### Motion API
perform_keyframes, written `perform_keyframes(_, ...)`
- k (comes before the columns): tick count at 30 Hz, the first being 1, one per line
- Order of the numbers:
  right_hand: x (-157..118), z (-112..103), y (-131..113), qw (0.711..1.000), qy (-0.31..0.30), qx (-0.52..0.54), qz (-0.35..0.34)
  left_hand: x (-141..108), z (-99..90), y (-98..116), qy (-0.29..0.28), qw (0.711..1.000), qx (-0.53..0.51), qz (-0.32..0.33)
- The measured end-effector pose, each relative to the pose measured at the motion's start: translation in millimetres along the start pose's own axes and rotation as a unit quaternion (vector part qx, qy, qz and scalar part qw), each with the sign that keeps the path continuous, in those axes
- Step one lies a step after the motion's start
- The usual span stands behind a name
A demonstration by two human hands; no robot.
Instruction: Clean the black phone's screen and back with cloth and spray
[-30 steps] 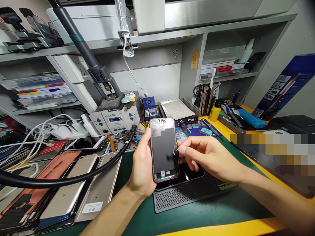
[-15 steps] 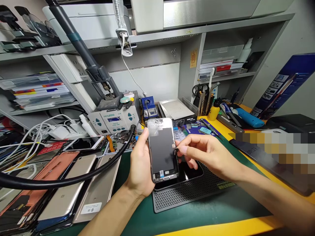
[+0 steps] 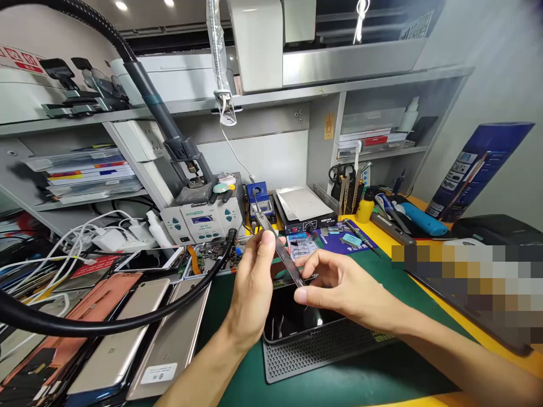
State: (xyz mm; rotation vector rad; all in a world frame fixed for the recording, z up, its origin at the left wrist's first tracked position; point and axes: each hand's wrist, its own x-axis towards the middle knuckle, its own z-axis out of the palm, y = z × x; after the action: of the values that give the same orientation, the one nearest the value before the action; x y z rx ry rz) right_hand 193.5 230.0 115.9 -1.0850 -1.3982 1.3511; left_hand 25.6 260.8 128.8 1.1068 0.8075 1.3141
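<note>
A thin phone screen panel is held up above the mat, turned nearly edge-on, so its faces hardly show. My left hand grips its left side, with the thumb near the upper end. The thumb and fingers of my right hand pinch the panel's lower right end. Beneath both hands a dark, glossy phone lies on a grey perforated pad, which rests on the green mat.
Several phones, among them a gold one, lie at the left under a thick black hose. A rework station, a small flat-topped device and a yellow bottle stand behind. Screwdrivers lie back right.
The panel has turned from showing its broad face to nearly edge-on. My right hand has shifted from its side edge to its lower end. The head view has tilted upward.
</note>
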Motion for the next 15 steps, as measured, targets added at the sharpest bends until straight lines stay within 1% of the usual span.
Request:
perform_keyframes(2, 1.5, -3.0, -1.5, 0.998, -0.023, 0.061, 0.005, -2.8, 1.3, 1.8, -0.019, 1.000, 0.018, 0.007)
perform_keyframes(4, 1.7, -8.3, -6.6, 0.988, -0.063, 0.141, 0.025, -4.9, 0.9, 5.6, -0.048, 0.999, 0.025, 0.005)
perform_keyframes(6, 0.9, -14.1, -12.6, 0.964, -0.123, 0.229, 0.045, -5.3, -1.7, 10.0, -0.060, 0.998, 0.021, 0.001)
perform_keyframes(8, 0.2, -18.9, -15.9, 0.936, -0.178, 0.297, 0.057, -4.2, -5.6, 13.4, -0.048, 0.999, 0.017, 0.002)
perform_keyframes(10, 0.6, -21.8, -15.0, 0.913, -0.214, 0.340, 0.068, -3.0, -9.7, 15.5, -0.030, 0.999, 0.025, 0.015)
perform_keyframes(12, 2.0, -23.1, -11.2, 0.897, -0.234, 0.365, 0.084, -2.5, -12.6, 16.8, -0.021, 0.999, 0.039, 0.030)
perform_keyframes(15, 4.3, -23.3, -5.7, 0.887, -0.243, 0.380, 0.103, -3.9, -14.4, 18.6, -0.024, 0.998, 0.041, 0.044)
